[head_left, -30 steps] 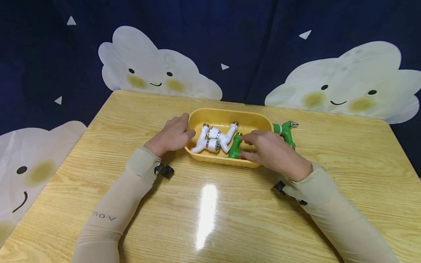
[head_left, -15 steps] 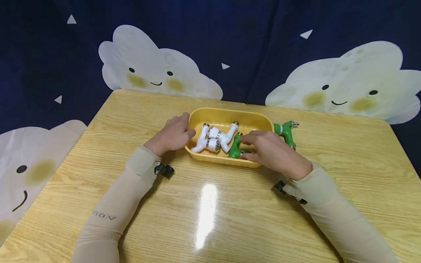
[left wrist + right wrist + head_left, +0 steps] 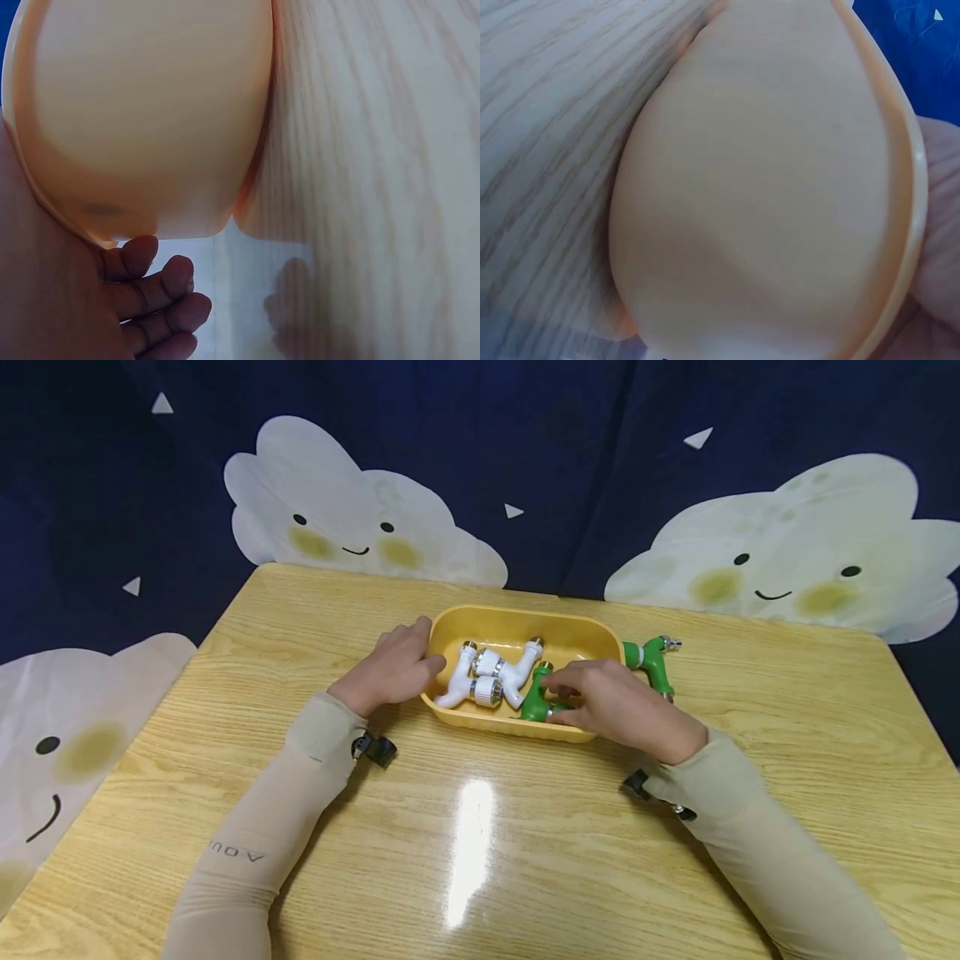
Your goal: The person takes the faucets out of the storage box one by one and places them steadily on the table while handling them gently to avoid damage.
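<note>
In the head view, a yellow plastic basin (image 3: pixel 510 725) stands on the wooden table. My left hand (image 3: pixel 393 667) grips its left rim, the thumb over the edge; in the left wrist view several curled fingers (image 3: pixel 169 279) show below the outer wall. My right hand (image 3: pixel 618 703) reaches over the right end, thumb and forefinger pinching a green tap (image 3: pixel 535 700) inside. The palm hides part of this tap. Left of it lie two white taps, one (image 3: pixel 459 681) nearer the left wall, the other (image 3: pixel 513 675) angled beside it. The right wrist view shows mostly the outer wall.
Another green tap (image 3: pixel 654 664) with a metal nozzle is just past the basin's right end; whether it touches the rim cannot be told. The wooden table (image 3: pixel 570 860) extends around the basin. Behind hangs a dark blue curtain (image 3: pixel 555 435) with cloud prints.
My right thumb and forefinger have drawn slightly left and closer around the green tap, and the wrist has shifted a little. The left hand, basin and white taps stay put.
</note>
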{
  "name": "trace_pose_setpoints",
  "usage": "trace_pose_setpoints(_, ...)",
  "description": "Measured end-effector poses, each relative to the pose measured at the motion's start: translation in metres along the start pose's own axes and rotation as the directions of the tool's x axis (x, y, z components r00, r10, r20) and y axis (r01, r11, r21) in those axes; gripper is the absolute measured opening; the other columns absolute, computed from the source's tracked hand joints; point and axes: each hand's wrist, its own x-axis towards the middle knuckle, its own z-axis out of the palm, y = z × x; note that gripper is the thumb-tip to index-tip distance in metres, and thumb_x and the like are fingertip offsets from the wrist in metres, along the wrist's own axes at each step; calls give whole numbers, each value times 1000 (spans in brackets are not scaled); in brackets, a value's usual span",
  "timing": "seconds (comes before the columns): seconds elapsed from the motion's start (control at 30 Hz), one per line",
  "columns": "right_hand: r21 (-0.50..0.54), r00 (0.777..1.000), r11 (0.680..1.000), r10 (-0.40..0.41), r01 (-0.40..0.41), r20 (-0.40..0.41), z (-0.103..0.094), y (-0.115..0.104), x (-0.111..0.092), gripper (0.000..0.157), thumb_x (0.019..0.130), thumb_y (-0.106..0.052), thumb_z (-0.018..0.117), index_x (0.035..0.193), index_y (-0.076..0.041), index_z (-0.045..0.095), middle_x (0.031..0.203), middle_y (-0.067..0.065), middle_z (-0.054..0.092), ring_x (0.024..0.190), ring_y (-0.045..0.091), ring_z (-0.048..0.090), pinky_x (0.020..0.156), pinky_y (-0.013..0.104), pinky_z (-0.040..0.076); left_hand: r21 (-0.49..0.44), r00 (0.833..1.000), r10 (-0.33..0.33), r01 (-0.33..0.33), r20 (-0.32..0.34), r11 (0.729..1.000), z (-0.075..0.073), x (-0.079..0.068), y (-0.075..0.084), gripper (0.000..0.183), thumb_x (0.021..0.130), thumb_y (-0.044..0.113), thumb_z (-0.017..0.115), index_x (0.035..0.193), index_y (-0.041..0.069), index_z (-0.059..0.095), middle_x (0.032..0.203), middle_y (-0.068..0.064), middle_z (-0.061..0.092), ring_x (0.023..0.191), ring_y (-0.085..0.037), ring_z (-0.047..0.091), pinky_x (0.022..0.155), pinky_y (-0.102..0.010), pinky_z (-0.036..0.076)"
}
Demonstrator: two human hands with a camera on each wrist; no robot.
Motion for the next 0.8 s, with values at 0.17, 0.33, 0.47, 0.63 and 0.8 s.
trace_pose_setpoints(0.17, -11, 1000, 1000, -3, 3, -3, 1, 0, 2, 35, 87, -20, 83, 119, -7, 76, 95, 4, 76, 79, 12, 64, 72, 33, 54, -5, 1000, -10, 10, 0, 1000, 0, -1, -1, 25, 99, 31, 45, 105, 8, 47, 90, -12, 48, 89, -31, 47, 84, -40, 33)
trace_pose_setpoints(0.33, -9, 1000, 1000, -5, 5, 1, 2, 0, 2, 35, 87, -19, 83, 119, -6, 76, 100, 7, 78, 82, 14, 67, 75, 35, 57, -10, 1000, -15, 15, 0, 1000, 0, -1, -1, 24, 98, 31, 45, 105, 8, 47, 89, -12, 48, 89, -32, 47, 83, -40, 32)
trace_pose_setpoints(0.47, -7, 1000, 1000, -6, 6, 11, 2, 0, 2, 37, 86, -18, 84, 120, -5, 76, 104, 9, 78, 88, 17, 71, 80, 38, 59, -9, 1000, -17, 17, 3, 1000, 0, -1, -1, 25, 98, 31, 44, 106, 7, 47, 89, -12, 47, 88, -32, 47, 82, -39, 32)
trace_pose_setpoints(0.63, -15, 1000, 1000, -1, 1, 19, 2, 1, 2, 39, 84, -16, 85, 120, -4, 76, 109, 11, 79, 95, 22, 74, 85, 41, 60, -11, 1000, -19, 19, 2, 1000, 0, -1, 0, 25, 98, 31, 45, 106, 8, 47, 89, -12, 47, 87, -32, 48, 80, -38, 32)
trace_pose_setpoints(0.8, -10, 1000, 1000, 11, -10, 24, 2, 0, 3, 38, 84, -15, 86, 119, -5, 76, 111, 11, 79, 97, 23, 74, 86, 41, 60, -20, 1000, -16, 16, 2, 1000, 0, -1, 0, 24, 98, 31, 45, 104, 8, 46, 88, -12, 47, 85, -32, 47, 79, -38, 32)
